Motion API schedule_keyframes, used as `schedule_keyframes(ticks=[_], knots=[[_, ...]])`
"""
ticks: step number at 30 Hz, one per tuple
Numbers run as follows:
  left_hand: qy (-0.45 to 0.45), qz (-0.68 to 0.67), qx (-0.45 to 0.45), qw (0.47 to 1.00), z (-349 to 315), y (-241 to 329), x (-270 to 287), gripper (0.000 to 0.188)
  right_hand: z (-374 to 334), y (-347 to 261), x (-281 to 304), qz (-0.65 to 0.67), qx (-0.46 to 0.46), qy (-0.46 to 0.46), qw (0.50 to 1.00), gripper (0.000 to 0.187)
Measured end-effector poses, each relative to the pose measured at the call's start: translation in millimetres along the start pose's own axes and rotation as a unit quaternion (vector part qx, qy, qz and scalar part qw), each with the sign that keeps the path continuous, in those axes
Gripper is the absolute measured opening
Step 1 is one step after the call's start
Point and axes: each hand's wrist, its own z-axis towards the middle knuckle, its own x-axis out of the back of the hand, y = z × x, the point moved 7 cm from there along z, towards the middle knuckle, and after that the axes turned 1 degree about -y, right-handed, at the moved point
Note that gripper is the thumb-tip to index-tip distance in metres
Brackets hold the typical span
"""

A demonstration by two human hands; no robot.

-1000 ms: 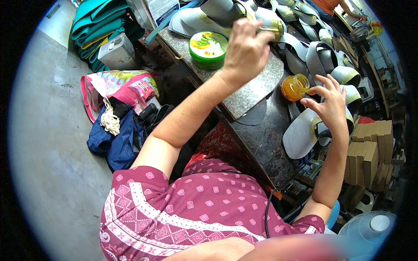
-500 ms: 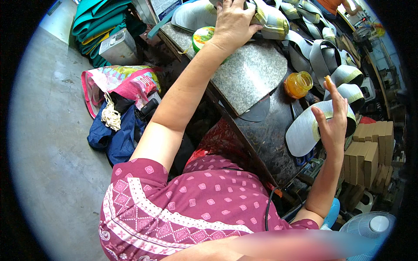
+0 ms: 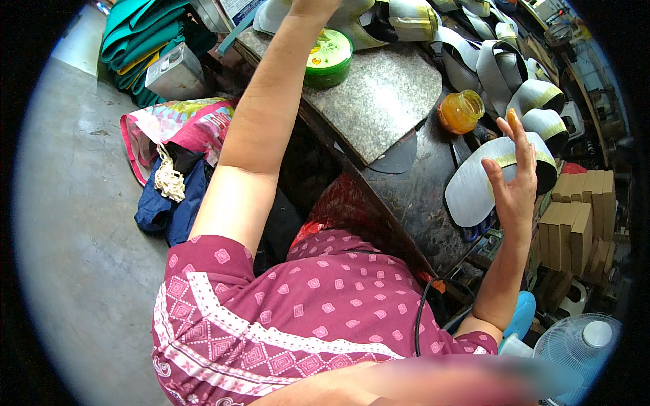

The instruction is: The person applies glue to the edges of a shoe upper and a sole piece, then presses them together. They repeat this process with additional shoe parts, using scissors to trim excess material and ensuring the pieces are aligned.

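Note:
My left hand (image 3: pixel 315 5) reaches to the top edge of the picture, beside a grey slipper-shaped piece (image 3: pixel 271 19); its fingers are cut off from view. A round green tub (image 3: pixel 330 57) stands close to that wrist on a speckled stone slab (image 3: pixel 386 95). My right hand (image 3: pixel 516 179) is raised with its fingers apart and holds nothing. Orange-yellow paste coats the tip of one of its fingers. Left of it stands an open glass jar (image 3: pixel 460 111) of the same coloured paste. Just behind the hand lies a grey slipper (image 3: pixel 467 196) with a yellowish smeared strap edge.
More grey slippers and straps (image 3: pixel 497 74) crowd the far right of the dark worktable (image 3: pixel 413 216). Cardboard boxes (image 3: pixel 565 233) and a fan (image 3: pixel 575 352) stand at the right. Left on the floor are a pink bag (image 3: pixel 196 128), a metal can (image 3: pixel 176 73) and folded green cloth (image 3: pixel 139 40).
My left hand has moved up and left, mostly out of the picture, uncovering the green tub. The right hand stays raised, its fingers still apart.

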Motion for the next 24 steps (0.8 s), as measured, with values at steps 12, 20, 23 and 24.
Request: schedule_keyframes(ticks=[12,20,23,24], knots=[[-0.076,0.107,-0.232,0.964,-16,52,-10,0.030,-15,2,0,0.031,-0.022,0.012,0.999,0.078],[-0.155,0.150,-0.291,0.932,-43,84,-18,0.023,-20,0,-2,0.061,-0.024,0.014,0.998,0.079],[-0.094,0.142,-0.261,0.950,-37,96,2,0.022,-19,-3,1,0.058,-0.010,0.032,0.998,0.079],[-0.093,0.141,-0.288,0.943,-40,106,6,0.022,-18,-3,2,0.078,-0.018,0.037,0.996,0.080]])
